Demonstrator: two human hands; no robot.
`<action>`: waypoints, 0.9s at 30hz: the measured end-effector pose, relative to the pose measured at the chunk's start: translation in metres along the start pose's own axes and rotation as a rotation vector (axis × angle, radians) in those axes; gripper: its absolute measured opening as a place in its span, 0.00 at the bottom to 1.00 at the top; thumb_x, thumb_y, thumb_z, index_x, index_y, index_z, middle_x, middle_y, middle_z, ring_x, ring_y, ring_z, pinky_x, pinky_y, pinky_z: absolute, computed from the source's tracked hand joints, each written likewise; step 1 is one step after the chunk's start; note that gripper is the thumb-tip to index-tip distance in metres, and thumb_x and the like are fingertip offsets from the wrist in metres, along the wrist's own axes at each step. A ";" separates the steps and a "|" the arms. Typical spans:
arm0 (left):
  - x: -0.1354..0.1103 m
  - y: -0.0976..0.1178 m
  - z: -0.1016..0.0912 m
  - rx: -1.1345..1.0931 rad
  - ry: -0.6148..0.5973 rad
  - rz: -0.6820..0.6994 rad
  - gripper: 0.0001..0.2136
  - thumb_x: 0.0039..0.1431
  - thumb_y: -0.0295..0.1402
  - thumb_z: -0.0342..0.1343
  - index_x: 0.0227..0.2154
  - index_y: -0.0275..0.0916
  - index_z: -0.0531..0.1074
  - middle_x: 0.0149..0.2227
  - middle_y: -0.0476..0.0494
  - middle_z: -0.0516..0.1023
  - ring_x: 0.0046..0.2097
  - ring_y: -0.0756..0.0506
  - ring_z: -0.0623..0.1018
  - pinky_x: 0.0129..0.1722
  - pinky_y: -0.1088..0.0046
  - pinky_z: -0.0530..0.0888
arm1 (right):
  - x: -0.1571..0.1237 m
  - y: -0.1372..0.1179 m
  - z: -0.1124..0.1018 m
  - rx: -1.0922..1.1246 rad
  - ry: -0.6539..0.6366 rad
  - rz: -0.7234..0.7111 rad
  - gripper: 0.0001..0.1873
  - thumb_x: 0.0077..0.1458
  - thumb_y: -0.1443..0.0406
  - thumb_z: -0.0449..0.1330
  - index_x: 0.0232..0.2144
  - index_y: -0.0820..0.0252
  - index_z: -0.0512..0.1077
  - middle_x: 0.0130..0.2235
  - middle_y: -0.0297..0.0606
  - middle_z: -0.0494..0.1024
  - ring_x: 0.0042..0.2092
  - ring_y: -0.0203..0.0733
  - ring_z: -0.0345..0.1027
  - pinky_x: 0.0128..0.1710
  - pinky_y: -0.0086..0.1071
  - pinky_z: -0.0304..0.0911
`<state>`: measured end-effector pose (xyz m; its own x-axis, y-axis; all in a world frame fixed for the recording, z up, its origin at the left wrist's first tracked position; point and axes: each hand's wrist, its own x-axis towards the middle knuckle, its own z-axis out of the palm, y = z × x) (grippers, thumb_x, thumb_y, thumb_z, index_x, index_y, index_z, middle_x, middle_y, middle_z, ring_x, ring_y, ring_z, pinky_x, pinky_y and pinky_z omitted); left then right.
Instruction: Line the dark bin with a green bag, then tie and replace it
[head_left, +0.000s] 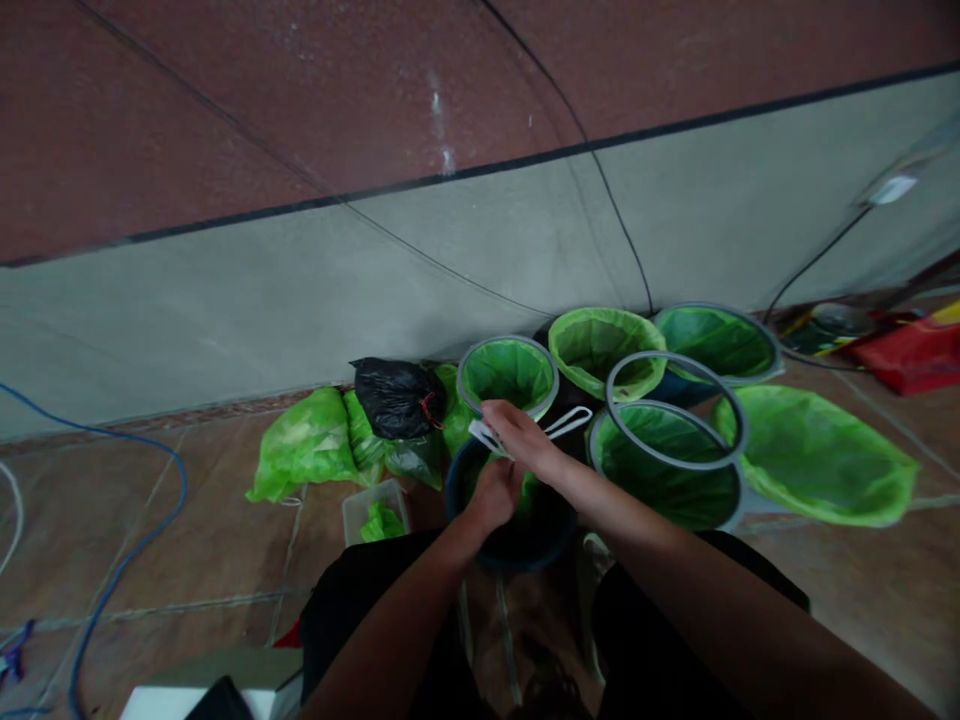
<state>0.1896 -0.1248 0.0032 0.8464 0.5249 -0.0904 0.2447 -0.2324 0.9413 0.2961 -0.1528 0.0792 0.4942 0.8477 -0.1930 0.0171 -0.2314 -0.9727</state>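
White strip (571,422) appears pinched in the nearly closed right hand (519,435); the left hand (496,492) curls just below, its hold hidden. Both are above a blue bin (455,492), which shows some green inside and seems unfinished. Five other bins (508,339) look lined with green bags (821,455); a loose ring (743,425) overlaps one. Fingertips and the blue bin's depths are hard to make out.

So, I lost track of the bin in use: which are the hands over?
The dark blue bin at the front left, beneath the left hand and right hand; the other bins stand behind it or to its right.
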 end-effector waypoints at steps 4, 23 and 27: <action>0.004 0.004 -0.006 0.024 0.030 -0.117 0.14 0.65 0.36 0.48 0.25 0.38 0.70 0.22 0.47 0.71 0.28 0.48 0.71 0.33 0.72 0.70 | -0.007 0.013 -0.020 -0.668 -0.144 -0.022 0.22 0.69 0.55 0.43 0.43 0.62 0.72 0.43 0.47 0.79 0.47 0.46 0.73 0.48 0.34 0.61; 0.004 0.019 -0.013 -0.387 0.206 -0.459 0.12 0.57 0.39 0.58 0.25 0.35 0.74 0.20 0.51 0.71 0.20 0.53 0.68 0.22 0.76 0.64 | -0.014 0.006 -0.048 -0.963 -0.247 0.046 0.13 0.59 0.61 0.57 0.32 0.57 0.82 0.33 0.40 0.82 0.36 0.42 0.74 0.33 0.30 0.58; 0.004 0.023 -0.019 -0.433 0.217 -0.487 0.04 0.50 0.30 0.62 0.28 0.34 0.78 0.23 0.50 0.75 0.25 0.51 0.73 0.27 0.76 0.69 | -0.015 0.008 -0.051 -0.894 -0.371 0.054 0.12 0.57 0.61 0.60 0.27 0.57 0.82 0.26 0.38 0.79 0.30 0.40 0.70 0.28 0.30 0.54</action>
<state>0.1897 -0.1124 0.0305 0.5626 0.6492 -0.5118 0.3239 0.3965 0.8590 0.3331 -0.1919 0.0805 0.2103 0.8867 -0.4117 0.7329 -0.4217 -0.5339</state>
